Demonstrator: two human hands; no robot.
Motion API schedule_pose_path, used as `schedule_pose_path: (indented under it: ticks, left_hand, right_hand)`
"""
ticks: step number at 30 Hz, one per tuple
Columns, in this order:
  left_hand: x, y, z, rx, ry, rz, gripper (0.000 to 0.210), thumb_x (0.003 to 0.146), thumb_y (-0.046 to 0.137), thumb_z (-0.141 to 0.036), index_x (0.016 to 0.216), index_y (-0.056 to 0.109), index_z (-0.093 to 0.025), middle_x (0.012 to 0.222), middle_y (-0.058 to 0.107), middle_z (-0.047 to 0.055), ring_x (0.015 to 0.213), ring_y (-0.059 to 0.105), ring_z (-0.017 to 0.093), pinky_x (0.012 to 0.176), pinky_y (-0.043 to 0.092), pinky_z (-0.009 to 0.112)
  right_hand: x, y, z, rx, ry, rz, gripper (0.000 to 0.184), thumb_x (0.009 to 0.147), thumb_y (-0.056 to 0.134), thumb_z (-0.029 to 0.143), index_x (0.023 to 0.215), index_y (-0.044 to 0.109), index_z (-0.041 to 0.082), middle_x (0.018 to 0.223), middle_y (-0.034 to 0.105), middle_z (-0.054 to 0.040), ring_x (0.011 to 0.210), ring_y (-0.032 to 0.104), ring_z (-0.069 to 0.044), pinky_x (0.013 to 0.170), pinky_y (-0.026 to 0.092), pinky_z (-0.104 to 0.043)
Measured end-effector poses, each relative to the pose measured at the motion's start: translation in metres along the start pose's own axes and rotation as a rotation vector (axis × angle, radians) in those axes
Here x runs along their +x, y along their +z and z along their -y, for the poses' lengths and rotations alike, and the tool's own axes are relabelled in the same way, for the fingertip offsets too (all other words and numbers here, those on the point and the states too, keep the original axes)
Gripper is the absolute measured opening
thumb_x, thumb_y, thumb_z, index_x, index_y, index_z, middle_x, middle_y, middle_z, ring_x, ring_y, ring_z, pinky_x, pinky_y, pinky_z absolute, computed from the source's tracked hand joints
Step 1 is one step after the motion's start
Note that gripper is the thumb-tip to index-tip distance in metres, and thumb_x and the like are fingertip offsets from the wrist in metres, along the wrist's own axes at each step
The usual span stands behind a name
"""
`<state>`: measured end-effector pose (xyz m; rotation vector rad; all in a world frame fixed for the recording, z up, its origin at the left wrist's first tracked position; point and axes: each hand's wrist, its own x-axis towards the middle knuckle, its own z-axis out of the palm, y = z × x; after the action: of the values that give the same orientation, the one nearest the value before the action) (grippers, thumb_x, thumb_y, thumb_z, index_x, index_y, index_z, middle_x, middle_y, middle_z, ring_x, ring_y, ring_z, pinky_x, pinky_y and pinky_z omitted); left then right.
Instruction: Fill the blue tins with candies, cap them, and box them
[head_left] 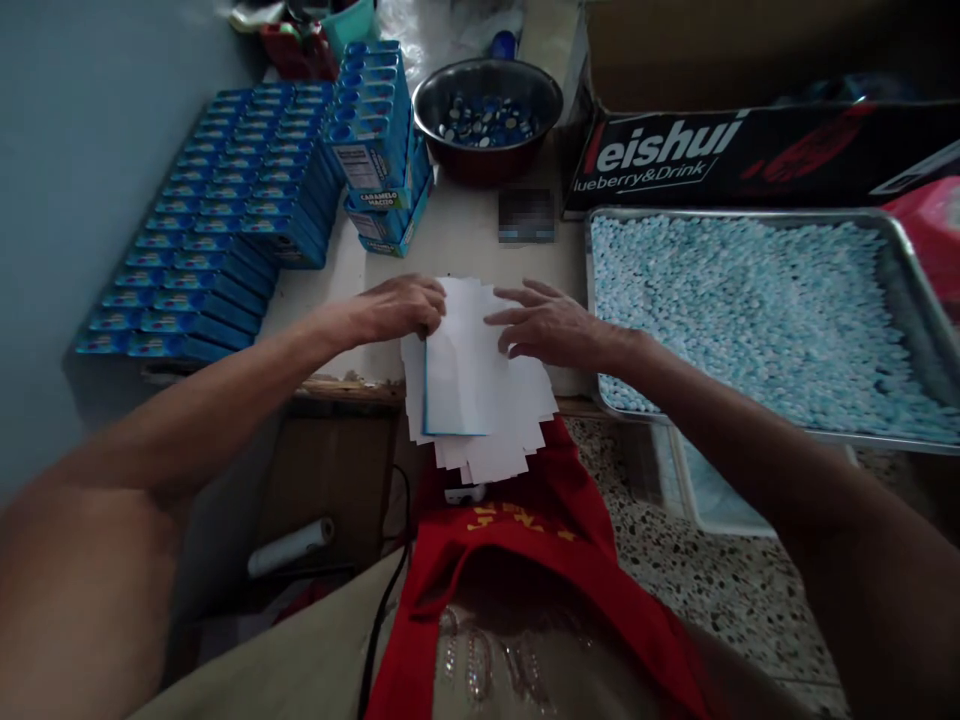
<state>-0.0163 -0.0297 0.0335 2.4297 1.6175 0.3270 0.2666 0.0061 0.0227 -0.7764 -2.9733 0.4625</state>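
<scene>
A white card (459,370) with a blue strip along its left and lower edges lies on other white sheets (517,430) at the table's front edge. My left hand (409,303) is closed, with thumb and fingers pinching the card's upper left edge. On the opposite side, my right hand (547,325) has its fingers apart and stretched towards the card's upper right part. Its fingertips are over the white surface; whether they press on it I cannot tell. The underside of the card and what supports the sheets are hidden.
Rows of blue boxes (217,220) and a stack of blue display boxes (375,130) stand at left. Behind is a metal bowl (487,165) of small wrapped pieces. At right, a metal tray (596,300) holds pale blue pieces before a black carton (675,150).
</scene>
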Motion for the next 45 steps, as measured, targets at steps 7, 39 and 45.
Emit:
schedule_pose_path:
  ticks: [7,39,45]
  left_hand:
    - [-0.028,-0.001,0.001,0.060,-0.002,-0.159,0.033,0.105,0.078,-0.041,0.135,0.076,-0.025,0.128,0.080,0.011,0.124,0.071,0.032,0.102,0.059,0.040]
    - [-0.066,0.091,0.010,0.221,-0.039,0.021,0.039,0.118,0.046,-0.045,0.110,0.073,-0.019,0.109,0.074,0.019,0.110,0.065,0.038,0.089,0.047,0.047]
    - [-0.061,0.077,0.003,0.230,-0.013,0.118,0.021,0.112,0.065,-0.036,0.118,0.073,-0.018,0.117,0.075,0.016,0.116,0.066,0.036,0.091,0.048,0.044]
  right_hand:
    - [0.013,0.057,0.019,-0.120,0.022,-0.238,0.032,0.118,0.044,0.019,0.115,0.076,0.022,0.104,0.078,-0.0083,0.103,0.069,-0.026,0.117,0.047,-0.047]
    - [0.037,0.097,0.055,-0.143,0.365,-0.089,0.037,0.121,0.043,0.039,0.118,0.071,0.016,0.115,0.075,-0.0173,0.110,0.064,-0.033,0.084,0.040,-0.039]
    - [0.018,0.080,0.048,-0.080,0.240,0.032,0.019,0.113,0.061,0.030,0.125,0.068,0.017,0.126,0.074,-0.0160,0.118,0.067,-0.031,0.086,0.044,-0.037]
